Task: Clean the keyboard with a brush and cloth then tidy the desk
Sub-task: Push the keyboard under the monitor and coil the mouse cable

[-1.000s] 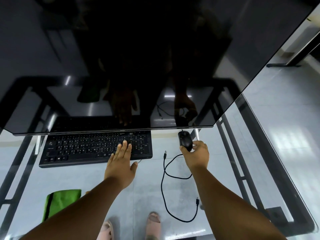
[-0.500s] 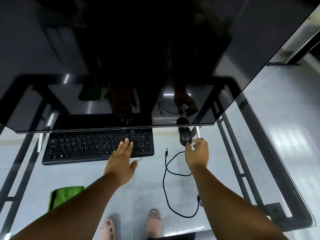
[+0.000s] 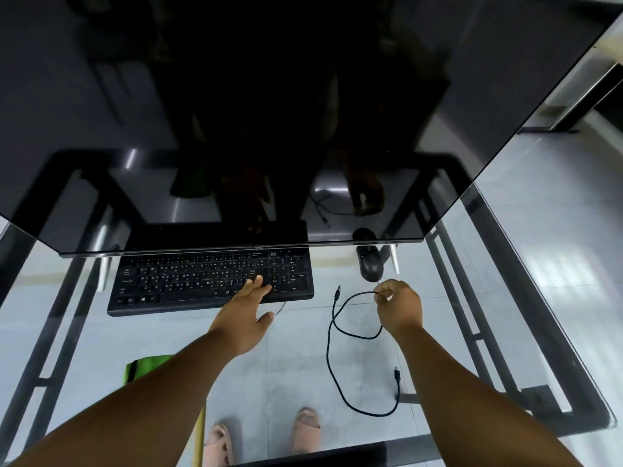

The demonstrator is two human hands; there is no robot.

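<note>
A black keyboard (image 3: 188, 281) lies on the glass desk (image 3: 303, 348), its far edge under the monitor. My left hand (image 3: 244, 308) rests flat on the keyboard's right part, fingers together on the keys. A black mouse (image 3: 370, 264) sits to the right of the keyboard, partly under the monitor's edge. My right hand (image 3: 397, 306) is just below the mouse and pinches a loose black cable (image 3: 332, 335) that loops across the glass. A folded green cloth (image 3: 141, 367) lies at the near left, partly hidden by my left forearm. No brush can be made out.
A large dark monitor (image 3: 303, 112) overhangs the far half of the desk. The desk's black metal frame (image 3: 472, 298) shows through the glass. My sandalled feet (image 3: 263, 439) are visible below. A yellowish stick (image 3: 199, 439) pokes out near the front edge.
My right hand let go of the mouse, which now sits farther back under the monitor, and drew back to pinch the cable. My left hand stayed on the keyboard.
</note>
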